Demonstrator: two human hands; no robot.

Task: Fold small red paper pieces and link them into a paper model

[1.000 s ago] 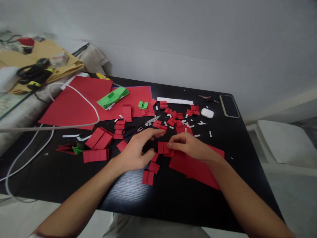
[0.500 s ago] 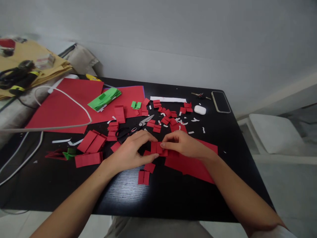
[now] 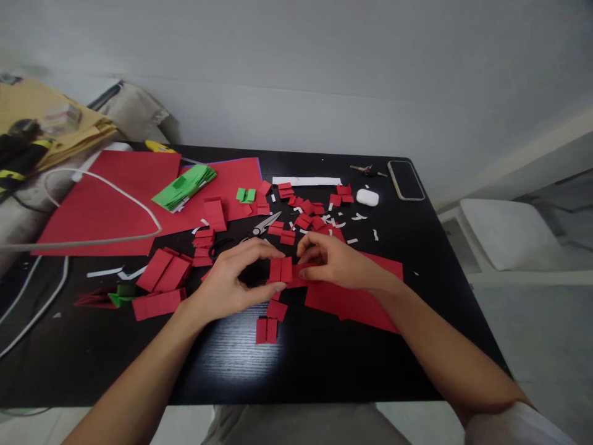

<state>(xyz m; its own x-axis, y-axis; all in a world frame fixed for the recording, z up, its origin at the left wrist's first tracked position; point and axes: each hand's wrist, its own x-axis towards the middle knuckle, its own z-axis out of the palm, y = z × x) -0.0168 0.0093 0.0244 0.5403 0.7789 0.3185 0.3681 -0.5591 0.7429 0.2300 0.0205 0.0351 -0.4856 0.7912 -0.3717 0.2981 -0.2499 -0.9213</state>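
My left hand (image 3: pixel 238 275) pinches a small folded red paper piece (image 3: pixel 280 270) by its upper and lower edges, between index finger and thumb. A crease runs down its middle. Beside it, my right hand (image 3: pixel 331 262) has curled fingers, with its thumb on a red paper strip (image 3: pixel 296 277) next to the folded piece; the strip's far end is partly hidden by the hand. Under my right wrist lies a larger red sheet (image 3: pixel 356 300). Nearer to me are another small folded red piece (image 3: pixel 267 330) and a red square (image 3: pixel 277 310). Scissors (image 3: pixel 266 224) lie behind my left hand.
Small red pieces (image 3: pixel 303 221) and white paper scraps (image 3: pixel 333 221) are scattered behind my hands. Green folded papers (image 3: pixel 184 186) rest on large red sheets (image 3: pixel 106 210) at left, crossed by a white cable (image 3: pixel 134 188). A phone (image 3: pixel 406 180) and white case (image 3: pixel 367 197) are at right.
The folded red piece has shifted slightly left with my left hand. My right fingers have come off its face, and a gap shows between them and the piece. The view has turned slightly.
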